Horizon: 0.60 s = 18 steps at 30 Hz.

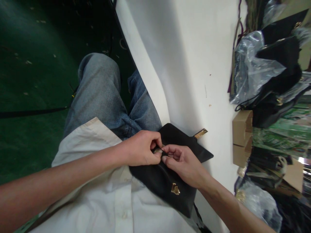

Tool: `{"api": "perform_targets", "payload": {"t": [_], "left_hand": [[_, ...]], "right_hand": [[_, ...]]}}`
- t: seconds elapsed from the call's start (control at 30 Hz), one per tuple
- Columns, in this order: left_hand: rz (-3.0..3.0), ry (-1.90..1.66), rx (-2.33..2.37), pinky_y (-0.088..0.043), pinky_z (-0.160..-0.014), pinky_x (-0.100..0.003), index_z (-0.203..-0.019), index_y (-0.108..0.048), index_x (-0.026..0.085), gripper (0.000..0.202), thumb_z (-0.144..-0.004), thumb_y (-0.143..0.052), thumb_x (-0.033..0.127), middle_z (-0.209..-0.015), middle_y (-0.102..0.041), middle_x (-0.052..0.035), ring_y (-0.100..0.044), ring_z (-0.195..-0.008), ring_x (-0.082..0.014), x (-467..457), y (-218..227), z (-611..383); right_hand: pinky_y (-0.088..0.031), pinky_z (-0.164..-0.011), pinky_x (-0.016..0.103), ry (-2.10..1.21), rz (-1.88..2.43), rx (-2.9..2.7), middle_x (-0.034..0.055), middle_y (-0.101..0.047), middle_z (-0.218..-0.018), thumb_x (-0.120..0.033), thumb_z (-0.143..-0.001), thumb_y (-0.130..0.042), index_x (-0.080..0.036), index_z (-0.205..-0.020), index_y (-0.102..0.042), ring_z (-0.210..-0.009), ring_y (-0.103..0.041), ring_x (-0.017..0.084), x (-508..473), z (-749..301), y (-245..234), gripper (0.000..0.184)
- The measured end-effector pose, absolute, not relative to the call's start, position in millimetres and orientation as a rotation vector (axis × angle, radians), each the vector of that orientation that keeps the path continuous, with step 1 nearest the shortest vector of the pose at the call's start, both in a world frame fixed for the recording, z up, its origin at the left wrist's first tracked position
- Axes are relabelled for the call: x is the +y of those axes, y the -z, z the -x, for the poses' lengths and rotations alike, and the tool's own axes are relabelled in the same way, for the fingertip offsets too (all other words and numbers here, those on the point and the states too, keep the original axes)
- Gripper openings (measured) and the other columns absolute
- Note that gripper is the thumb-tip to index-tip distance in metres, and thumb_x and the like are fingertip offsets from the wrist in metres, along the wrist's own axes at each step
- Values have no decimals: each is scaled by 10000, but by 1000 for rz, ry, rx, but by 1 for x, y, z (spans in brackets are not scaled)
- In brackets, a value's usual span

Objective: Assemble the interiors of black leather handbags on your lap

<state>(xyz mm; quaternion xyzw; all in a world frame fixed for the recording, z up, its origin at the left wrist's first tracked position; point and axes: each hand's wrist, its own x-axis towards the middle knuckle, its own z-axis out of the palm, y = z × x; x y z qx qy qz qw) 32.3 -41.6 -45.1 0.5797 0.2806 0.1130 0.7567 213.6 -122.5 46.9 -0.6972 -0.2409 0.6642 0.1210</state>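
A black handbag (157, 181) lies across my lap and against the white table edge. It has a gold clasp (175, 189) on its front, and its flap (194, 147) is folded back toward the table. My left hand (145, 149) is closed, thumb and fingers pinching the bag at its opening. Right beside it, my right hand (182, 163) pinches the same spot, the fingertips of both nearly touching. Whatever small part lies between the fingertips is hidden. A gold-coloured tag or metal piece (201, 133) sticks out past the flap.
The white table (206, 48) stretches away from me, with tiny scraps on it. Along its far side are black bags in clear plastic (250, 68), small cardboard boxes (242, 137), green-printed packets (279, 136) and another plastic bag (259, 200). A green floor (31, 81) shows at left.
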Motion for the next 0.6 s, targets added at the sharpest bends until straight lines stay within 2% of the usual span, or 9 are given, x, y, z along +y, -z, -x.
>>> {"api": "perform_targets", "payload": {"t": [0.13, 0.43, 0.6], "left_hand": [[-1194, -208, 596, -351, -529, -260, -880, -745, 196, 134, -752, -769, 228, -688, -593, 63, -517, -620, -118, -41, 48, -32], [-1119, -191, 595, -333, -550, -265, -851, -716, 190, 145, -712, -759, 184, -685, -554, 70, -485, -635, -117, -39, 46, -32], [-1093, -202, 654, -355, -606, -272, -914, -689, 194, 234, -692, -755, 164, -762, -548, 66, -495, -694, -127, -46, 44, -34]], "right_hand": [[-406, -656, 258, -1971, 2056, -659, 11, -756, -864, -350, -898, -832, -177, -963, -793, -712, -593, 133, -122, -215, -48, 189], [-406, -659, 237, -1954, 2049, -600, 12, -757, -865, -348, -863, -873, -163, -964, -802, -711, -579, 113, -119, -214, -51, 223], [-395, -623, 236, -1902, 2117, -545, 21, -757, -847, -357, -816, -905, -163, -946, -802, -692, -571, 119, -120, -211, -53, 255]]}}
